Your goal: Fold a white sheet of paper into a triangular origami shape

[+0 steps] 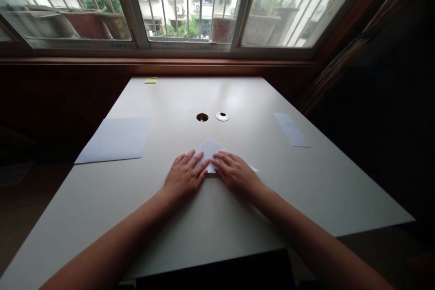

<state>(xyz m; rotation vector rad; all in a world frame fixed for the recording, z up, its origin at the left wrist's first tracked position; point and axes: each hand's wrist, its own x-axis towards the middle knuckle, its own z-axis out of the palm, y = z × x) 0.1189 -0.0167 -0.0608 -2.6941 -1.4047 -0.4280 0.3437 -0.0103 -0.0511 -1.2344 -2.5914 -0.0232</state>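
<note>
Both hands lie palm down on a folded paper (209,147) near the middle of the white bench (322,181), a little toward the person's edge. The left hand (185,175) covers the paper's left part and the right hand (235,173) its right part, with the fingertips of the two hands nearly meeting over the centre. Each grip is flat and loosely spread, pressing down on the paper rather than pinching it. The paper's pointed far end shows beyond the fingers, and a thin corner sticks out to the right of the right hand. A flat sheet of paper (115,139) lies well apart on the left side of the bench, and a narrow strip of paper (292,129) lies on the right. Beyond the folded paper are a round hole (202,117) in the bench and a pale cap (222,116) just beside it. A yellow note (151,80) sits at the far edge, under the window (190,4).
</note>
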